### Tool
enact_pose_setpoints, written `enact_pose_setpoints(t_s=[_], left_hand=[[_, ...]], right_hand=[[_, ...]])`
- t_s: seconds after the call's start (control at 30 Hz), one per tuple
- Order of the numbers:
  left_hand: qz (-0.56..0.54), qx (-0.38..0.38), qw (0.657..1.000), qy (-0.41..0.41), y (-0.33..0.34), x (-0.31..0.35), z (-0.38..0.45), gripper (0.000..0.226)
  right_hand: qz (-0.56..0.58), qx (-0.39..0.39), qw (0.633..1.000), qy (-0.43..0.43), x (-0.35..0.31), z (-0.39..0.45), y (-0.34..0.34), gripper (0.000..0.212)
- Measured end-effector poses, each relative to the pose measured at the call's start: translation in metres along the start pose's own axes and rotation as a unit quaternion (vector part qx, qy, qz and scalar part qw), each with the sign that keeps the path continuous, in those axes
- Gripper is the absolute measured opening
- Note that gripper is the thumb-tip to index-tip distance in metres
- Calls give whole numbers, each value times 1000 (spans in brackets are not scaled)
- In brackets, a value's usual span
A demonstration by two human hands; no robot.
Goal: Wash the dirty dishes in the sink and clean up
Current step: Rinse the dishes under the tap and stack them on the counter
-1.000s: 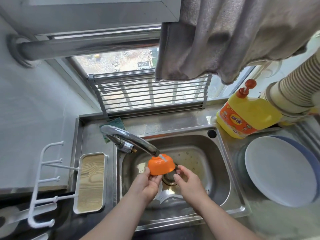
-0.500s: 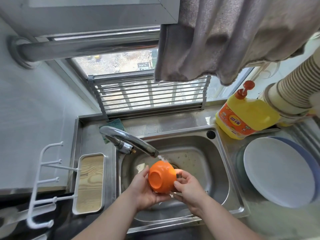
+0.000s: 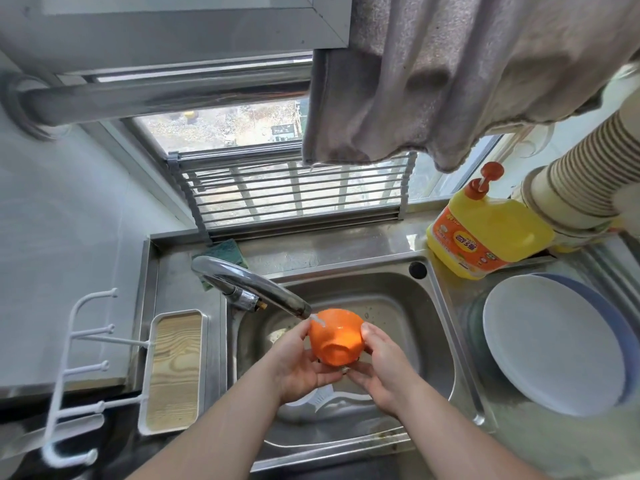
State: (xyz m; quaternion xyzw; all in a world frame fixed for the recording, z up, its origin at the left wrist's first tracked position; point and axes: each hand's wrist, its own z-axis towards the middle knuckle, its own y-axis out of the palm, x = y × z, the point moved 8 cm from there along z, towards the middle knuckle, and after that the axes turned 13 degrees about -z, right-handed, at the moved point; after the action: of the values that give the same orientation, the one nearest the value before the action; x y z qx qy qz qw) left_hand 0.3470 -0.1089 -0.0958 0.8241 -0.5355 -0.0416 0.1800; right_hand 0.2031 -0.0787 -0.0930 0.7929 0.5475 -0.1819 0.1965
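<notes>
An orange bowl (image 3: 336,337) is held over the steel sink (image 3: 446,344), tipped so its base faces me. Water from the tap (image 3: 252,289) runs onto its upper side. My left hand (image 3: 298,365) holds the bowl from the left and below, thumb on its rim. My right hand (image 3: 381,368) grips it from the right, thumb on the upper edge. Below the hands, a white dish (image 3: 322,398) lies in the sink bottom, mostly hidden.
A stack of white and blue plates (image 3: 554,344) sits on the drainboard at right. A yellow detergent bottle (image 3: 485,233) stands behind them, next to stacked paper cups (image 3: 581,181). A green sponge (image 3: 221,251) lies behind the tap. A wood-lined tray (image 3: 173,368) and white hooks (image 3: 79,375) are at left. A grey towel (image 3: 450,74) hangs overhead.
The bowl has been turned in both hands from mouth-down to base toward me, and lifted back up under the running water.
</notes>
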Motion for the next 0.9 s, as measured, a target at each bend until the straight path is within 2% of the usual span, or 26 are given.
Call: enact_pose_setpoints(t_s=[0.07, 0.13, 0.27, 0.3, 0.4, 0.53, 0.67, 0.73, 0.9], left_hand=[[-20, 2, 1000, -8, -8, -1, 1, 46], [-37, 9, 999, 11, -13, 4, -3, 33], [-57, 37, 993, 95, -30, 26, 4, 69], [-53, 25, 993, 107, -28, 28, 4, 70], [-36, 11, 991, 129, -26, 31, 3, 73], [-6, 3, 993, 119, -18, 17, 9, 76], [8, -25, 994, 103, -4, 7, 9, 58], [-1, -30, 994, 106, -1, 9, 7, 58], [-64, -2, 990, 128, -25, 32, 2, 59]], right_hand=[[-18, 14, 999, -23, -6, 2, 3, 24], [-39, 25, 998, -42, -9, 6, 9, 26], [-53, 20, 997, -46, -12, 13, 26, 55], [-47, 9, 998, -28, -9, 13, 30, 54], [-77, -31, 996, 23, 1, 9, 37, 29], [-79, -24, 996, 12, 2, 7, 25, 37], [-35, 5, 999, -17, -14, 9, 6, 38], [-12, 7, 1000, -22, -15, 16, 6, 37], [50, -9, 998, 24, 1, 31, 34, 34]])
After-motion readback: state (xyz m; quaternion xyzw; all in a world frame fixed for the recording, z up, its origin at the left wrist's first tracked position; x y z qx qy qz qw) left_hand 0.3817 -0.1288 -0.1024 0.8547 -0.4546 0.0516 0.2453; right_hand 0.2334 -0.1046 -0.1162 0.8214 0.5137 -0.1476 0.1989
